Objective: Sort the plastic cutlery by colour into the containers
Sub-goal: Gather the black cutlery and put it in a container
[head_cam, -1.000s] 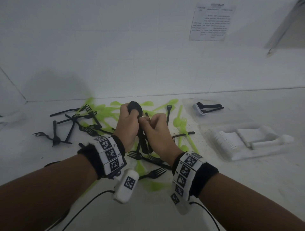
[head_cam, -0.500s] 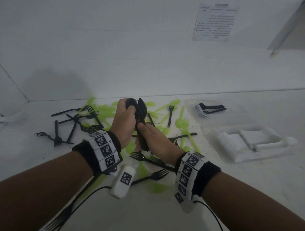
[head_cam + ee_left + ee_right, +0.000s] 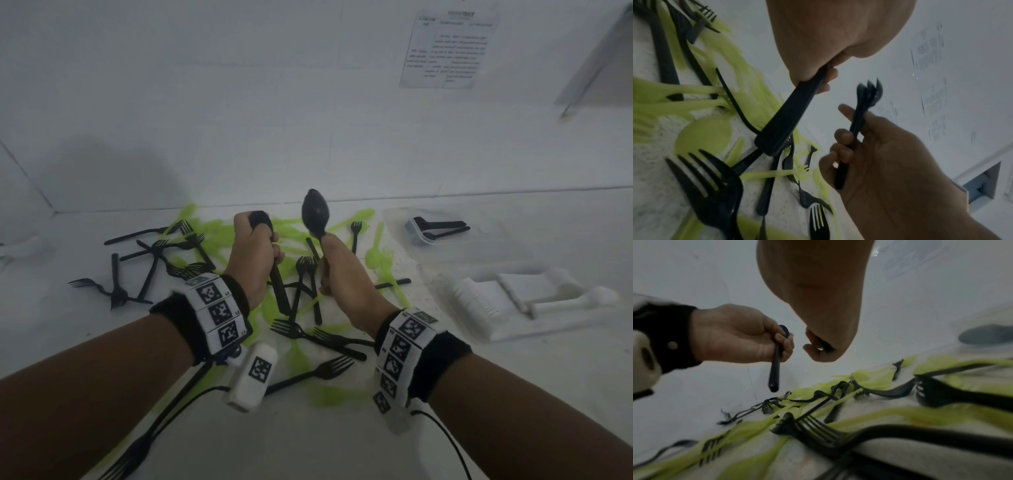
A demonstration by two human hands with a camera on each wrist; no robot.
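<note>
My right hand (image 3: 337,270) is clamped on the handle of a black plastic spoon (image 3: 315,212), bowl up, long axis upright. My left hand (image 3: 253,253) grips more black plastic cutlery (image 3: 278,291). The clear container holding black pieces (image 3: 442,236) lies to my right, nearer the right grip.

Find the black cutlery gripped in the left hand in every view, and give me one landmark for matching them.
Head: the black cutlery sticks out below the left hand, centre frame, over the green pile.
Left wrist: its handle slants down from the fist, mid-frame.
Right wrist: it hangs from the fist, left of centre.
Landmark: the right hand, beside it, holding a black spoon.
</note>
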